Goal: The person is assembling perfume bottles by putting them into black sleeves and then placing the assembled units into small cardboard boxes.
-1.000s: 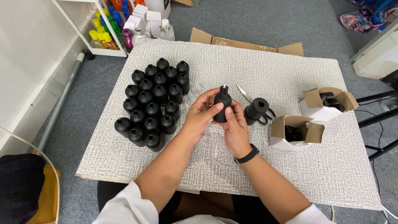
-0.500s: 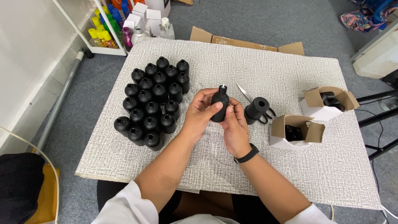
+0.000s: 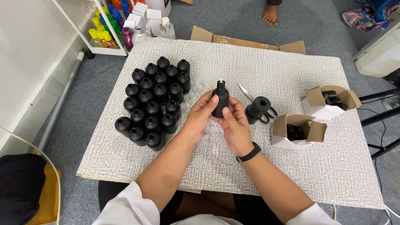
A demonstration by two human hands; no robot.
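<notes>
Above the middle of the table [image 3: 266,166], a black bottle [image 3: 220,100] stands upright, clasped between the left hand [image 3: 200,116] and right hand [image 3: 235,125], fingers closed on its sides. Left of it, a cluster of like black bottles [image 3: 154,100] stands. Right of it lie scissors [image 3: 250,98], a black roll [image 3: 257,109] and two open cartons [image 3: 298,130] with dark parts inside.
</notes>
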